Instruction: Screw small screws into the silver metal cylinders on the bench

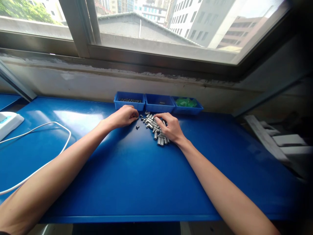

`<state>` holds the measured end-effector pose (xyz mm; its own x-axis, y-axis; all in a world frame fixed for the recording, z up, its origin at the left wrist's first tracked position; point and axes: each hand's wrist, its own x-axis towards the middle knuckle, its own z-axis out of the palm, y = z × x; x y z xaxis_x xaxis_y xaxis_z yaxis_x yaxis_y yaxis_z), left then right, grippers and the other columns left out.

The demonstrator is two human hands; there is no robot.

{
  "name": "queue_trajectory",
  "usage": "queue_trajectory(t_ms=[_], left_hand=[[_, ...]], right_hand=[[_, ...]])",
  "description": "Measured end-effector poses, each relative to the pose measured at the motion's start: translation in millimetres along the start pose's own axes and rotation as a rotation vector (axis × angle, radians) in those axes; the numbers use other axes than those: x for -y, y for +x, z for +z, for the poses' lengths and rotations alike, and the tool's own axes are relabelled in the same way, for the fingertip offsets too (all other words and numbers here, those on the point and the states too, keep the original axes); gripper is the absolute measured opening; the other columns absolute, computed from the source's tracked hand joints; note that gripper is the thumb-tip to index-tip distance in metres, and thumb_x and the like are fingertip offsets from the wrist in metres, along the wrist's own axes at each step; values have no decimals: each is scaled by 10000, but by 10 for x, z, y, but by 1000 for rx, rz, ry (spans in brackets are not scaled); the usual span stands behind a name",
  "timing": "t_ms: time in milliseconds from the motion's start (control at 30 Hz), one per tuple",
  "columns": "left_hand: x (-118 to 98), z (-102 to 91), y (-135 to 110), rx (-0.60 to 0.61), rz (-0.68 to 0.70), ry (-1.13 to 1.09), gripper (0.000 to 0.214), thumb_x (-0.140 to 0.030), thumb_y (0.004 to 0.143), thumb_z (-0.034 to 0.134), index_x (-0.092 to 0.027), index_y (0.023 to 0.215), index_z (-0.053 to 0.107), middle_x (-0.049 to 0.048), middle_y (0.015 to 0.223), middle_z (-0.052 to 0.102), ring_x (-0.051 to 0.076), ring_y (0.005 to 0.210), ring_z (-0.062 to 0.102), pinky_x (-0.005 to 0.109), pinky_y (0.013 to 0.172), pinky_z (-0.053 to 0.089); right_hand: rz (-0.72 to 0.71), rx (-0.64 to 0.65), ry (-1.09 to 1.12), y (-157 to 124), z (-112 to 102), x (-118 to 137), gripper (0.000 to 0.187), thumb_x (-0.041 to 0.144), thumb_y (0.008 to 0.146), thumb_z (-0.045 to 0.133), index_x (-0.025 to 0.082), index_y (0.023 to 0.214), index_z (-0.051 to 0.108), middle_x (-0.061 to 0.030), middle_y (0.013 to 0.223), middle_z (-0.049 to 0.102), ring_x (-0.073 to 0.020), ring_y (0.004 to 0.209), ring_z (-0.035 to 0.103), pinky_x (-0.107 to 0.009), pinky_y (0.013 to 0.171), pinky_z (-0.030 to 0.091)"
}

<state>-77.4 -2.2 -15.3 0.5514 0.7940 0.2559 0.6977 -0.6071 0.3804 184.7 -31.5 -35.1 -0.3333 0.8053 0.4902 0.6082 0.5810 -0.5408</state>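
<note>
On the blue table lies a loose pile of short silvery metal cylinders (160, 141), some of them small and ring-like. My right hand (170, 126) rests over the pile's right side. Its thumb and forefinger come together above the pieces, and what lies between them is hidden. Left of the pile, my left hand (125, 116) is closed, its fingertips pinched low at the tabletop. Something tiny shows at those fingertips, too small to name. Just below them is a small dark screw-like piece (137, 127), and several more dark bits lie between hand and pile.
Behind the pile stand three blue bins: the left bin (117, 105) with small metal parts, the middle bin (158, 107) with a few pieces, the right bin (189, 111) with green material. A white cable (69, 132) and a white device (11, 122) lie at left.
</note>
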Motion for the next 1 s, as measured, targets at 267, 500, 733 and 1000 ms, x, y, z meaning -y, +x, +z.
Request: queue_trajectory(t_ms=[267, 500, 733, 1000], left_hand=[[-25, 11, -13, -14, 34, -58, 167, -262, 860, 632, -168, 933, 748, 70, 888, 716, 198, 803, 651, 295, 732, 492], [-43, 68, -11, -44, -43, -318, 212, -307, 793, 747, -159, 940, 788, 34, 757, 730, 156, 676, 654, 255, 640, 486], [14, 78, -14, -44, -112, -486, 319, -392, 796, 776, -160, 1013, 809, 39, 743, 731, 154, 657, 662, 246, 606, 502], [-88, -38, -15, -147, -276, -913, 526, -461, 675, 896, -145, 1081, 791, 116, 1007, 775, 240, 889, 752, 360, 857, 612]], right_hand=[[2, 5, -1, 8, 13, -14, 281, 424, 979, 546, 237, 1024, 751, -69, 1067, 774, -271, 1047, 683, -431, 951, 517], [-6, 2, -4, 5, 12, -14, 255, 397, 979, 551, 235, 1013, 746, -68, 1058, 773, -266, 1036, 686, -430, 942, 519], [14, 15, -4, -4, -1, -2, 262, 402, 984, 545, 235, 1019, 744, -70, 1074, 773, -268, 1048, 686, -439, 949, 521], [-6, 5, 10, -4, -1, -1, 230, 365, 988, 562, 222, 1012, 740, -70, 1065, 773, -257, 1039, 687, -422, 946, 513]])
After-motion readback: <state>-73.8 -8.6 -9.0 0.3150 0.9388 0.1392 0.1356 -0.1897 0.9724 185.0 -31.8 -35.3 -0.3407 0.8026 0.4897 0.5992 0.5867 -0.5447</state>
